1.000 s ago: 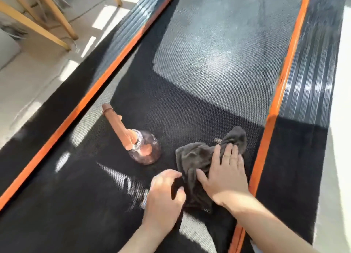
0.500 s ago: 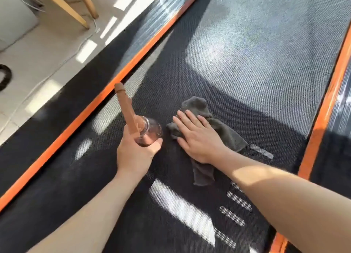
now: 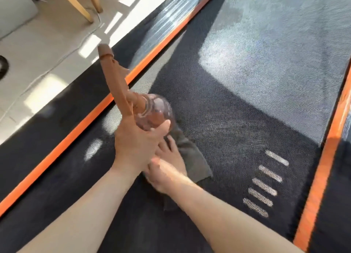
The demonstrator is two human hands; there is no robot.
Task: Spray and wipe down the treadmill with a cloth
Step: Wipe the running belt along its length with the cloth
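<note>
The left grip [image 3: 136,140] is clamped round the base of the spray bottle [image 3: 154,113], with fingers and thumb curled under its round clear body. It holds the bottle off the treadmill belt [image 3: 256,93], right above the far-left edge of the cloth [image 3: 191,157]. The long brown nozzle [image 3: 114,75] slants up and away to the left of the cloth, towards the left orange stripe [image 3: 76,138] rather than the middle of the belt. The right grip [image 3: 167,171] lies spread on the cloth, fingers straight, pressing it flat to the belt. It is blurred and partly hidden behind the left grip.

The step in hand looks like a fresh spray before the next wipe. To do it well, I judge that the nozzle should first be turned to aim at the belt just beyond the cloth. As it points now, the mist could carry over the stripe to the floor [image 3: 38,66], well left of the cloth. The bottle's body looks smooth and round, so the clamp should stay firm while the pump is worked; how the pump is pressed I cannot tell. A light, even mist is likely enough. The right grip sits directly under the bottle and would catch any drips, so it would be better to slide the cloth clear first. The cloth looks bunched. Spread wider under a flat palm, it should cover more belt on each pass between the left stripe and the right orange stripe [image 3: 322,176].
</note>
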